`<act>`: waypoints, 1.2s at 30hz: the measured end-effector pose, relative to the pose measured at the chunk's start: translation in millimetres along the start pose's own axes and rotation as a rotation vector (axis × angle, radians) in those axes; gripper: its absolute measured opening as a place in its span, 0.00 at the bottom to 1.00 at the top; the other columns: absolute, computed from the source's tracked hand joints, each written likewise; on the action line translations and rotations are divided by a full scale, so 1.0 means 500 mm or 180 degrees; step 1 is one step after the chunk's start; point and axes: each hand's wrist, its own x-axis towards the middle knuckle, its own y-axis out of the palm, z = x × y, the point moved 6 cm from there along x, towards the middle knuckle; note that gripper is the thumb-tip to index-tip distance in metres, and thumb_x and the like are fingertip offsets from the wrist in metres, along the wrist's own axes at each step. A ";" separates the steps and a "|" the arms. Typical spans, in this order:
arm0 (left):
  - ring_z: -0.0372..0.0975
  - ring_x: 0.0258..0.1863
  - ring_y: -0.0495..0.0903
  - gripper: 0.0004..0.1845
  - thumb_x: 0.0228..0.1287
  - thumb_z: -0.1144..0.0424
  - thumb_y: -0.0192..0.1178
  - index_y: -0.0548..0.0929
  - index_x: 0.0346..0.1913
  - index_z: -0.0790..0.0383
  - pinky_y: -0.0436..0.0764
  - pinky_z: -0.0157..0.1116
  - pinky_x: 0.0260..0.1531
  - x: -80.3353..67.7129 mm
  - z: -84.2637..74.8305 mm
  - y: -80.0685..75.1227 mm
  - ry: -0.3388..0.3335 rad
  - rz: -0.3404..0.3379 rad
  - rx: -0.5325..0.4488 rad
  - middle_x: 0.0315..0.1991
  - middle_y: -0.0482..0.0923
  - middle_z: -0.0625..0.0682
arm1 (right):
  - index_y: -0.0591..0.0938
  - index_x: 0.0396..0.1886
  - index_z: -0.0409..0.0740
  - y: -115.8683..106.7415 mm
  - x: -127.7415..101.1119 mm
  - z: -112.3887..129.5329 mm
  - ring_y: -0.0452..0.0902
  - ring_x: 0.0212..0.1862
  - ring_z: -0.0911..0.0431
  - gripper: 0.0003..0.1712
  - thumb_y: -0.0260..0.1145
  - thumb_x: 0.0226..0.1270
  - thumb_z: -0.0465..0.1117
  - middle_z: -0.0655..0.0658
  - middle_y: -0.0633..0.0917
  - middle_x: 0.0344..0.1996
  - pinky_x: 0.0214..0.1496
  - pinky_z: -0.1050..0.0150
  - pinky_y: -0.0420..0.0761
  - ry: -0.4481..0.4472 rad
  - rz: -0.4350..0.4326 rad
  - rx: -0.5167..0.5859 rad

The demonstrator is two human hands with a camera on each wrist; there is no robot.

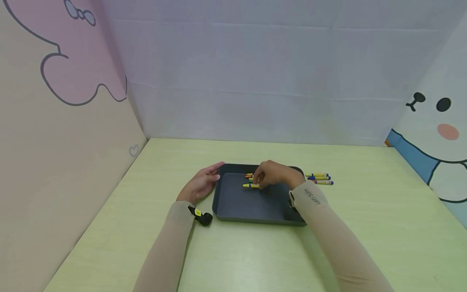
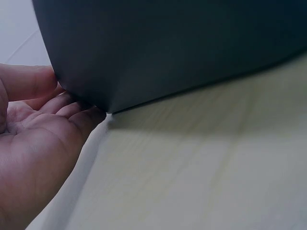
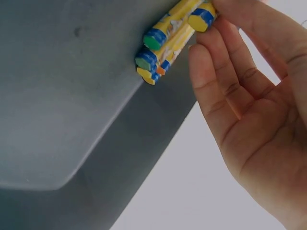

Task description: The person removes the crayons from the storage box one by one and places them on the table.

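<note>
Sleeves closest to head cam, both forearms reaching to dark tray on green counter. Left hand flat against tray's left wall; left wrist cam shows fingers straight, tips touching wall, gripping nothing. Right hand over tray's far end. Only right wrist cam shows fingers lightly bent, tips on crayon bundle lying in tray. Three more crayons on counter just right of tray.

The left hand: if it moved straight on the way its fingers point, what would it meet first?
The left hand already touches the outer wall of the dark tray with its fingertips, so it would probably push the tray.
</note>
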 end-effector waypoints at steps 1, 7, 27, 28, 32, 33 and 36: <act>0.42 0.77 0.40 0.32 0.70 0.80 0.40 0.51 0.75 0.65 0.68 0.26 0.56 0.000 0.000 0.000 -0.0001 -0.0001 -0.0003 0.78 0.38 0.53 | 0.87 0.42 0.45 -0.002 -0.001 0.000 0.80 0.33 0.59 0.11 0.67 0.60 0.31 0.48 0.86 0.35 0.38 0.63 0.80 -0.0004 -0.0008 -0.0005; 0.41 0.77 0.36 0.32 0.71 0.80 0.40 0.51 0.76 0.65 0.65 0.27 0.59 -0.002 -0.001 0.002 0.0012 0.0017 0.0042 0.78 0.36 0.52 | 0.87 0.41 0.47 -0.016 -0.006 0.002 0.79 0.33 0.60 0.12 0.67 0.60 0.31 0.50 0.86 0.35 0.38 0.63 0.80 -0.0037 -0.0022 -0.0109; 0.41 0.77 0.36 0.32 0.70 0.80 0.40 0.52 0.75 0.64 0.49 0.41 0.73 0.000 -0.001 0.002 -0.0016 -0.0014 0.0030 0.78 0.37 0.52 | 0.87 0.43 0.46 -0.055 -0.050 -0.019 0.80 0.37 0.59 0.12 0.66 0.61 0.32 0.48 0.86 0.38 0.39 0.63 0.81 -0.0117 -0.0073 -0.0207; 0.41 0.77 0.37 0.32 0.71 0.80 0.41 0.52 0.76 0.64 0.51 0.40 0.72 0.001 0.000 0.002 -0.0025 -0.0016 0.0030 0.78 0.37 0.52 | 0.87 0.43 0.46 -0.055 -0.053 -0.023 0.81 0.37 0.59 0.12 0.66 0.61 0.32 0.48 0.87 0.39 0.39 0.63 0.81 -0.0115 -0.0074 -0.0194; 0.40 0.77 0.39 0.32 0.71 0.80 0.41 0.52 0.76 0.63 0.59 0.35 0.67 0.001 0.001 0.001 -0.0039 -0.0010 0.0060 0.78 0.38 0.51 | 0.87 0.45 0.46 -0.061 -0.070 -0.041 0.81 0.38 0.60 0.12 0.66 0.62 0.33 0.49 0.86 0.40 0.40 0.62 0.81 -0.0060 -0.0094 -0.0166; 0.41 0.77 0.38 0.32 0.71 0.80 0.40 0.52 0.76 0.63 0.61 0.33 0.65 0.001 0.001 0.001 -0.0034 -0.0005 0.0082 0.78 0.38 0.51 | 0.87 0.45 0.46 -0.063 -0.074 -0.044 0.81 0.38 0.59 0.13 0.66 0.62 0.33 0.49 0.86 0.40 0.40 0.62 0.81 -0.0052 -0.0105 -0.0163; 0.40 0.77 0.35 0.32 0.71 0.79 0.41 0.52 0.76 0.63 0.63 0.29 0.61 -0.001 0.001 -0.001 -0.0036 -0.0019 0.0106 0.79 0.37 0.51 | 0.87 0.44 0.47 -0.071 -0.085 -0.056 0.80 0.37 0.60 0.12 0.65 0.62 0.33 0.49 0.86 0.39 0.40 0.62 0.81 -0.0033 -0.0142 -0.0203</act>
